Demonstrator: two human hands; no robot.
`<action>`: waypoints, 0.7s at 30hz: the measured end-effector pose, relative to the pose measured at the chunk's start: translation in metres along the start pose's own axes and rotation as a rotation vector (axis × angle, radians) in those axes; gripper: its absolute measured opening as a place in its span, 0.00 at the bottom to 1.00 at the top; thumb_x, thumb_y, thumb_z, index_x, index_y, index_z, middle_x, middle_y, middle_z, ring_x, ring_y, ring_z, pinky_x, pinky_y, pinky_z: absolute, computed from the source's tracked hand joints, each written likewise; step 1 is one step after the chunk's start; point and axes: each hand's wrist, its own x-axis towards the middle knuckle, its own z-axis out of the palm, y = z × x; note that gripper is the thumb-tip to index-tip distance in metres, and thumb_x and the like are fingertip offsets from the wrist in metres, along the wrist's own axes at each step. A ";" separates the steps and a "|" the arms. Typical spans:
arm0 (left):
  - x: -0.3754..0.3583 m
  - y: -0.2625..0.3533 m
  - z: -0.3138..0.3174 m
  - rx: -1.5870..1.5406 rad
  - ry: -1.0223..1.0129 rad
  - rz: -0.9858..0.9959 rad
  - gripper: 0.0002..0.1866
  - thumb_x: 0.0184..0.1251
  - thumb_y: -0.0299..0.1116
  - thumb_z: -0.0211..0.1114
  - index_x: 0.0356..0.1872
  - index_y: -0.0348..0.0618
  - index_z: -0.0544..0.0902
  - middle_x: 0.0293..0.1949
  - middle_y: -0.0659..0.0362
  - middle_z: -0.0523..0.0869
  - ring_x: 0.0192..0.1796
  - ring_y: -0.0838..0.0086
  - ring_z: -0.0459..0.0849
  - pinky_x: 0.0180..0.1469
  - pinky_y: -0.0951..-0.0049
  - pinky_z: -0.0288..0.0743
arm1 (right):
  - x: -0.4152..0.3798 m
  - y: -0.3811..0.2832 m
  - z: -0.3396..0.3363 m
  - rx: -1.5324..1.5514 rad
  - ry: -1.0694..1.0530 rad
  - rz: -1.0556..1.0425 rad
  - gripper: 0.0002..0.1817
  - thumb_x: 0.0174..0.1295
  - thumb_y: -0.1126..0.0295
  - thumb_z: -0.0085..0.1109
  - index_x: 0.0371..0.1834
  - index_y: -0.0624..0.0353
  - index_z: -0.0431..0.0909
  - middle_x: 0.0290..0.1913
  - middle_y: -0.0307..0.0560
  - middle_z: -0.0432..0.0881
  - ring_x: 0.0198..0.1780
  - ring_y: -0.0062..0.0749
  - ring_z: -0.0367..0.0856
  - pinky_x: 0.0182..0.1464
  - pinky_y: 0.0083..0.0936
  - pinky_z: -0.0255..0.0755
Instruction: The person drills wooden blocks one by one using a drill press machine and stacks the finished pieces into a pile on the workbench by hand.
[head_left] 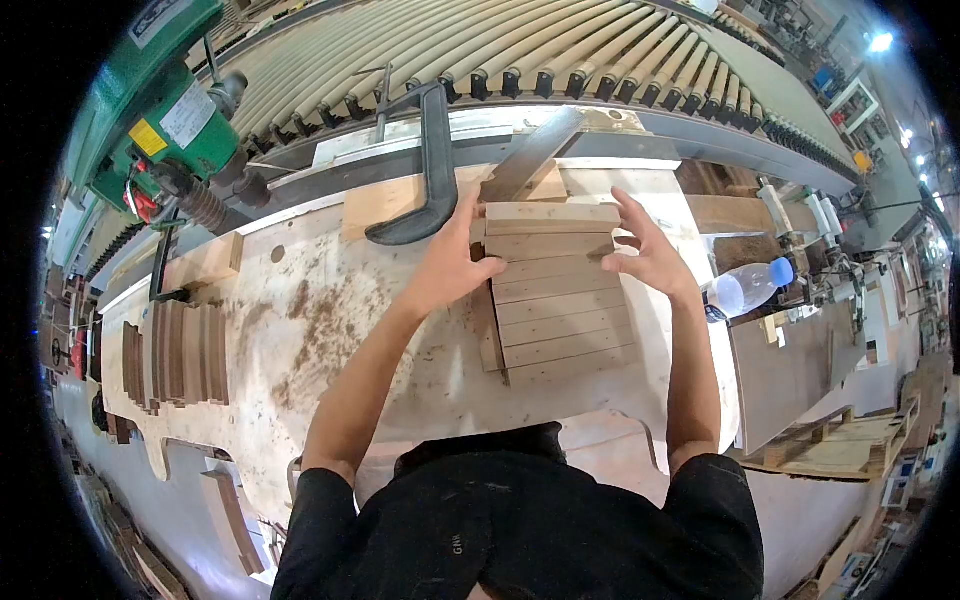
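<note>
The left hand (pixel 447 268) rests against the left edge of a stack of wooden slats (pixel 558 290) at mid-counter (pixel 330 340), thumb pressing a slat, fingers spread wide over the far end. The right hand (pixel 648 252) hovers at the stack's right edge, fingers splayed, barely touching. About seven slats show. One black clamp (pixel 430 170) stands just left, one plastic bottle (pixel 748 287) right. No readable writing.

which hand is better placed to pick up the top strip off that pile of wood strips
Left, probably. The left hand already rests on the near end of the top strip of the pile of wood strips, while the right hand hovers open beside its other end.
</note>
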 end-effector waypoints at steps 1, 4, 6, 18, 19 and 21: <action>0.002 -0.005 0.000 -0.013 -0.018 -0.003 0.52 0.52 0.31 0.74 0.78 0.37 0.52 0.73 0.41 0.68 0.76 0.53 0.65 0.75 0.60 0.60 | 0.002 0.002 -0.001 0.005 -0.002 0.003 0.59 0.45 0.61 0.81 0.81 0.48 0.53 0.76 0.54 0.62 0.75 0.51 0.63 0.70 0.42 0.66; 0.003 -0.010 0.000 0.028 -0.040 -0.012 0.49 0.53 0.33 0.74 0.76 0.36 0.57 0.68 0.41 0.73 0.72 0.53 0.70 0.72 0.62 0.63 | 0.007 0.009 -0.001 0.024 -0.005 0.002 0.56 0.47 0.64 0.80 0.80 0.48 0.56 0.76 0.50 0.63 0.75 0.49 0.63 0.71 0.42 0.66; 0.002 -0.006 -0.001 0.069 -0.045 -0.027 0.46 0.54 0.34 0.74 0.74 0.36 0.61 0.65 0.41 0.76 0.69 0.53 0.73 0.71 0.62 0.65 | 0.010 0.011 -0.002 0.039 -0.006 -0.013 0.53 0.47 0.67 0.79 0.79 0.48 0.59 0.75 0.47 0.65 0.74 0.46 0.64 0.70 0.41 0.66; -0.001 0.000 -0.003 0.050 -0.062 -0.075 0.42 0.53 0.33 0.74 0.71 0.39 0.66 0.63 0.46 0.78 0.66 0.58 0.77 0.68 0.63 0.69 | 0.014 0.011 -0.001 0.024 0.030 -0.028 0.46 0.50 0.69 0.77 0.75 0.51 0.66 0.68 0.45 0.73 0.67 0.36 0.72 0.67 0.35 0.70; -0.001 -0.003 -0.002 0.057 -0.059 -0.062 0.42 0.53 0.33 0.74 0.70 0.39 0.66 0.63 0.47 0.78 0.65 0.58 0.78 0.68 0.64 0.69 | 0.014 0.011 -0.001 0.035 0.019 -0.032 0.45 0.50 0.69 0.77 0.75 0.51 0.66 0.68 0.45 0.74 0.67 0.35 0.72 0.67 0.35 0.70; -0.001 -0.004 -0.002 0.074 -0.053 -0.050 0.41 0.52 0.34 0.74 0.70 0.39 0.67 0.63 0.46 0.78 0.65 0.57 0.77 0.68 0.62 0.69 | 0.015 0.013 -0.002 0.056 0.000 -0.037 0.45 0.50 0.69 0.77 0.74 0.52 0.67 0.68 0.44 0.74 0.67 0.34 0.72 0.67 0.35 0.69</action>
